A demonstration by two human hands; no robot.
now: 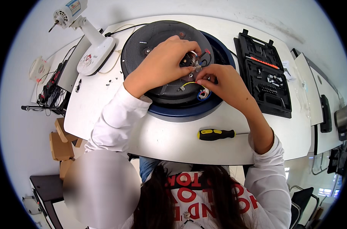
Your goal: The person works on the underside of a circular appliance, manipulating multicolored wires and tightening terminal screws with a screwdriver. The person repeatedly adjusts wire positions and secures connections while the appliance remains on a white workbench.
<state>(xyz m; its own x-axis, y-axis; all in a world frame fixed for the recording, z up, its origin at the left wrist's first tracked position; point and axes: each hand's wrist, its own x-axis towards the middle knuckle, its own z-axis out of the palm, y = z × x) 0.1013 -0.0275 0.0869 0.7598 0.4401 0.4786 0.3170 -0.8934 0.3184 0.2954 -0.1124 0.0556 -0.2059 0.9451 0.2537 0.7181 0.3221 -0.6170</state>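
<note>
A dark round plate (154, 34) with wires and small fittings rests in a blue round housing (181, 113). My left hand (166, 63) reaches over the plate, fingers curled round a small metal fitting (197, 67) among white, blue and black wires. My right hand (225, 86) is closed at the right, thumb and finger pinched at a yellow-green wire (188, 83); its exact grip is partly hidden. A white connector with looped blue wire (204, 94) lies beside it. A black-and-yellow screwdriver (215, 134) lies nearer me on the white table (162, 139).
An open black toolkit (267, 91) lies at the right. A white machine on a stand (91, 59) stands at the back left, with loose small screws (110, 81) nearby. Cables, cardboard boxes (60, 147) and another table are at the left; a black chair (301, 202) is at lower right.
</note>
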